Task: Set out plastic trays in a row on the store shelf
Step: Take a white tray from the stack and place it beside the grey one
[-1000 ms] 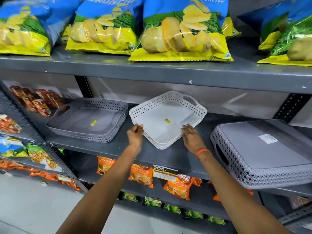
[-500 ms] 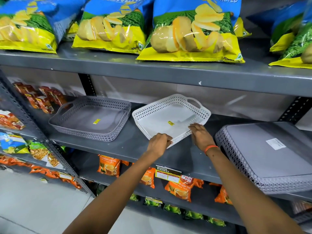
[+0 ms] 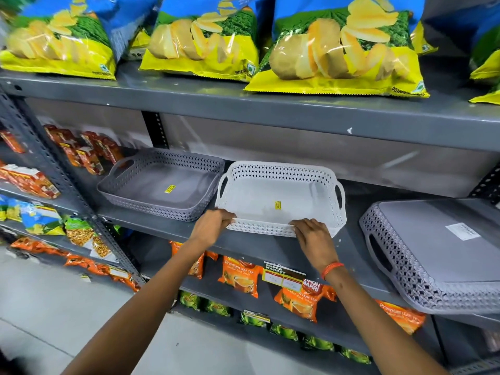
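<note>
A white perforated tray (image 3: 281, 197) with two side handles sits square on the grey middle shelf (image 3: 259, 246). My left hand (image 3: 212, 228) grips its near rim at the left corner. My right hand (image 3: 313, 235), with an orange band on the wrist, holds the same rim further right. Just left of it stands a grey perforated tray (image 3: 162, 185), upright, its right wall almost touching the white one. At the right, a third grey tray (image 3: 438, 253) lies upside down, jutting over the shelf edge.
Big chip bags (image 3: 338, 47) line the shelf above, low over the trays. Red snack packs (image 3: 81, 150) sit at the far left of the middle shelf. Orange tea packets (image 3: 239, 276) and a price tag (image 3: 284, 274) are on the shelf below.
The white tray has turned from a skewed angle to square with the shelf edge, close beside the grey tray. My left hand shifted along the rim to the near left corner.
</note>
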A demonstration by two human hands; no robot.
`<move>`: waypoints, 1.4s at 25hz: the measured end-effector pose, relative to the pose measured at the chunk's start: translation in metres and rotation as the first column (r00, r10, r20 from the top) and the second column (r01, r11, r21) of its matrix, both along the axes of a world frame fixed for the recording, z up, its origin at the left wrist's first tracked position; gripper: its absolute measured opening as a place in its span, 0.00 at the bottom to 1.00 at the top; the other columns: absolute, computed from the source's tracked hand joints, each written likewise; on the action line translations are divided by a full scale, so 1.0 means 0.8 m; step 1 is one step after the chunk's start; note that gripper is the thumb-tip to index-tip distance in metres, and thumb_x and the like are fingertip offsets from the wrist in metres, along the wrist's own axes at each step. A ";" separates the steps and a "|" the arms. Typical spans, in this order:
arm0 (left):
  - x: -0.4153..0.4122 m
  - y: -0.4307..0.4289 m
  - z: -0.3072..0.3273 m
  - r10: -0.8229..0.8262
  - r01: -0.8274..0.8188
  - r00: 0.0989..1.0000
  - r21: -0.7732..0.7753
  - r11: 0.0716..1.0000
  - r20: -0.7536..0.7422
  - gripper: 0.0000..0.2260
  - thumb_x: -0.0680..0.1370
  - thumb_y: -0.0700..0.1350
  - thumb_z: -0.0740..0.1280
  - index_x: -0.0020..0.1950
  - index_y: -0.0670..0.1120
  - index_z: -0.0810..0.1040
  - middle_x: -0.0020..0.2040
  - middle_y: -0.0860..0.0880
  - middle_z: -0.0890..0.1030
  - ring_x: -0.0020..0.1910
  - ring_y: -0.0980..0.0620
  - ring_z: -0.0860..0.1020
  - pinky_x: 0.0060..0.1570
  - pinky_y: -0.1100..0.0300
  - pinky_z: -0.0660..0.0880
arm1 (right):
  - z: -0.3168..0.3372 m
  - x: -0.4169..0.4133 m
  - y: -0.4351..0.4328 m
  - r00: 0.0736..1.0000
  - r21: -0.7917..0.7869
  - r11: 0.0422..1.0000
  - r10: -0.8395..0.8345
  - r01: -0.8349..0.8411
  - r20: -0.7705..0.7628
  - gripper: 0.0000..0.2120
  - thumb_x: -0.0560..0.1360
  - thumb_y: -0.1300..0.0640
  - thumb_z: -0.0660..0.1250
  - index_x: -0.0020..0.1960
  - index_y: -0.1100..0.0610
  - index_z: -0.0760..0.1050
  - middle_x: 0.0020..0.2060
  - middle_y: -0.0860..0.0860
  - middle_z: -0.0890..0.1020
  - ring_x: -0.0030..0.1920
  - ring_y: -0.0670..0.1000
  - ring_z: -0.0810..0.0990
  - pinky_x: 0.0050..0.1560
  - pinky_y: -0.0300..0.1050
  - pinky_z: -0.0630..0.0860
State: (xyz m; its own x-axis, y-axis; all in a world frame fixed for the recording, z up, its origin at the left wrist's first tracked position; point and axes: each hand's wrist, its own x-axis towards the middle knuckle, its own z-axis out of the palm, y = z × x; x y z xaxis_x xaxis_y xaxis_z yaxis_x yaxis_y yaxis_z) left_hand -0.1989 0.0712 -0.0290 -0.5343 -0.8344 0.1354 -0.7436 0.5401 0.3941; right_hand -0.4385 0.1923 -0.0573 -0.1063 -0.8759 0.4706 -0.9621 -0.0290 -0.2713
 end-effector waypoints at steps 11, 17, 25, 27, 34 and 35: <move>0.034 -0.027 -0.006 -0.057 0.057 0.998 -0.020 0.998 -0.002 0.10 0.77 0.38 0.65 0.57 0.40 0.80 0.56 0.41 0.83 0.55 0.42 0.81 0.57 0.47 0.78 | -0.003 0.052 0.000 0.998 -0.030 0.998 -0.046 0.047 0.038 0.10 0.69 0.68 0.69 0.49 0.58 0.80 0.41 0.57 0.87 0.40 0.60 0.83 0.44 0.51 0.79; 0.041 -0.032 -0.008 -0.084 0.084 0.996 -0.016 0.996 -0.022 0.09 0.76 0.38 0.66 0.55 0.41 0.81 0.53 0.41 0.84 0.52 0.42 0.82 0.53 0.46 0.79 | -0.001 0.059 0.000 0.997 -0.027 0.999 -0.045 0.047 0.057 0.10 0.70 0.68 0.68 0.49 0.58 0.80 0.41 0.58 0.86 0.40 0.61 0.83 0.44 0.52 0.78; 0.047 -0.034 -0.002 -0.108 0.107 0.993 -0.017 0.994 -0.037 0.09 0.76 0.36 0.66 0.55 0.38 0.81 0.54 0.40 0.84 0.53 0.42 0.81 0.55 0.51 0.78 | 0.002 0.071 -0.001 0.995 -0.008 0.998 -0.054 0.054 0.080 0.10 0.72 0.68 0.66 0.50 0.59 0.79 0.41 0.59 0.86 0.41 0.61 0.83 0.45 0.53 0.77; 0.048 -0.033 0.000 -0.118 0.118 0.993 -0.015 0.993 -0.027 0.09 0.76 0.37 0.66 0.55 0.38 0.81 0.53 0.39 0.84 0.53 0.41 0.81 0.55 0.51 0.77 | 0.003 0.071 -0.001 0.995 0.003 0.999 -0.053 0.053 0.083 0.10 0.72 0.68 0.66 0.50 0.59 0.79 0.41 0.59 0.86 0.41 0.61 0.83 0.45 0.52 0.77; 0.033 -0.015 0.015 -0.078 0.077 0.994 0.013 0.997 0.072 0.12 0.75 0.50 0.67 0.54 0.46 0.81 0.52 0.42 0.84 0.52 0.41 0.80 0.46 0.47 0.79 | 0.009 0.058 0.005 0.999 0.063 0.998 -0.022 0.020 0.029 0.10 0.74 0.62 0.63 0.55 0.57 0.76 0.42 0.57 0.86 0.42 0.61 0.82 0.50 0.52 0.77; 0.030 -0.014 0.016 -0.073 0.074 0.993 0.001 0.997 0.093 0.11 0.76 0.50 0.67 0.54 0.46 0.81 0.52 0.43 0.84 0.52 0.41 0.80 0.46 0.47 0.79 | 0.010 0.053 0.007 1.000 0.089 0.996 -0.017 0.016 0.008 0.10 0.74 0.61 0.61 0.54 0.57 0.76 0.42 0.57 0.86 0.43 0.61 0.82 0.50 0.52 0.77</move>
State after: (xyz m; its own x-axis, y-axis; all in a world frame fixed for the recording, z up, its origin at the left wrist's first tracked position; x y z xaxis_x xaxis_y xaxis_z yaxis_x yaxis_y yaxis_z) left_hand -0.1748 0.0602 -0.0160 -0.6045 -0.7921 0.0843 -0.7351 0.5954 0.3242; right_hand -0.3963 0.1976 -0.0492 -0.1252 -0.9123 0.3900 -0.9598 0.0117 -0.2806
